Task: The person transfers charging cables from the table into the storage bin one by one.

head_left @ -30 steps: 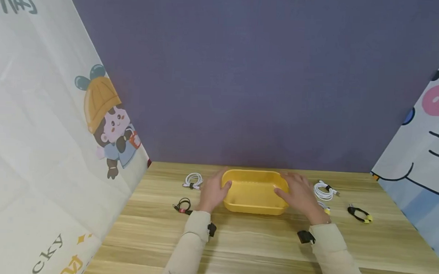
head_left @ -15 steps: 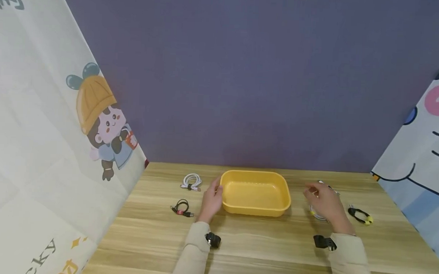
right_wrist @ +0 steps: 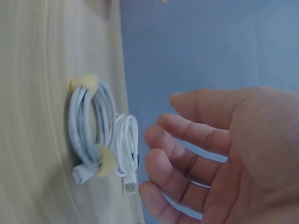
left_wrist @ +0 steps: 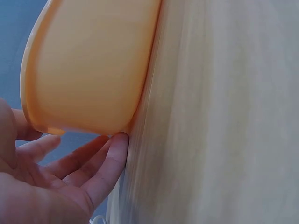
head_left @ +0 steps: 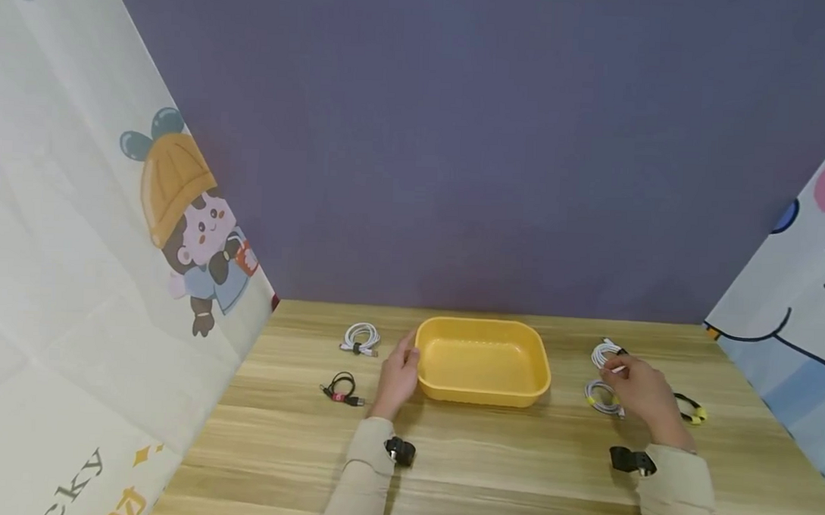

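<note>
A yellow plastic bin [head_left: 479,397] stands on the wooden table. Against its left end is my left hand [head_left: 396,380], fingers extended; in the left wrist view the fingertips [left_wrist: 120,142] meet the bin's end wall low, near the tabletop. My right hand [head_left: 643,390] hovers over the coiled cables on the right, its fingers loosely bent and holding nothing. Below it lie a grey cable [right_wrist: 74,122] with yellow ties and, farther back, a white USB cable [head_left: 598,357]. A black cable with yellow parts [head_left: 697,414] is partly hidden by the right hand.
Left of the bin lie a coiled white cable [head_left: 350,337] with a dark tie and a small black cable [head_left: 338,396] with a red tie. A dark panel [head_left: 483,177] rises behind the table; printed sheets [head_left: 58,237] hang at both sides.
My right hand has left the bin's right end and moved right, over the cables. My left thumb has slipped from over the rim to outside the bin. The bin stays nearly in place.
</note>
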{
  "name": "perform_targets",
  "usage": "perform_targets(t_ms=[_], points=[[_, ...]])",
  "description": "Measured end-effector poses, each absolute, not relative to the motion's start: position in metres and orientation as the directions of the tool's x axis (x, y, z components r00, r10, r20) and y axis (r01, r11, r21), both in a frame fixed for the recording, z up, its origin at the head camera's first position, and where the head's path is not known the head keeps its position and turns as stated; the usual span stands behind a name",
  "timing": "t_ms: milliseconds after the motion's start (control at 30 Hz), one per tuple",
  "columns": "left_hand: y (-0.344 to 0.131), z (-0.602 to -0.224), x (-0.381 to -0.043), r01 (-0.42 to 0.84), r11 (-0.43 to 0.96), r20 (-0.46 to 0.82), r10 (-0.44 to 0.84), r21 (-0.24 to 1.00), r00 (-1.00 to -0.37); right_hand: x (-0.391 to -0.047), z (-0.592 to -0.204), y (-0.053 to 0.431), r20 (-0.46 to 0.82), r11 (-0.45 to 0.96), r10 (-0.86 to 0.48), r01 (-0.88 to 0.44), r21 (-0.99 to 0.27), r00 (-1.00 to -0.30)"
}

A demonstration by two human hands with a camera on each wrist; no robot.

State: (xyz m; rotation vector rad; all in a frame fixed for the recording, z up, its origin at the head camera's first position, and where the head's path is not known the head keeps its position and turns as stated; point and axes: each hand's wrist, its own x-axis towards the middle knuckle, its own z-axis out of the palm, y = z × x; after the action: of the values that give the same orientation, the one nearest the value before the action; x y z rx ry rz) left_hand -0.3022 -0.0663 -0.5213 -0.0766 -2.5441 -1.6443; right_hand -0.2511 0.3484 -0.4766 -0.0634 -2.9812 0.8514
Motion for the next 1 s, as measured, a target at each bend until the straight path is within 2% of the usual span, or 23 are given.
perform_targets(t_ms=[600,1000], points=[[-0.068,-0.521,-0.304,0.093,0.403,0.103,-0.003,0.91,-0.995,-0.253,-0.506,0.377,-0.181,0.842,0.113,0.191,-0.504,-0.977],[-0.068,-0.52,-0.304,0.087,0.396,0.093,0.003,0.914,-0.996,-0.251,-0.509,0.375,-0.197,0.826,0.13,0.216,-0.52,-0.972]])
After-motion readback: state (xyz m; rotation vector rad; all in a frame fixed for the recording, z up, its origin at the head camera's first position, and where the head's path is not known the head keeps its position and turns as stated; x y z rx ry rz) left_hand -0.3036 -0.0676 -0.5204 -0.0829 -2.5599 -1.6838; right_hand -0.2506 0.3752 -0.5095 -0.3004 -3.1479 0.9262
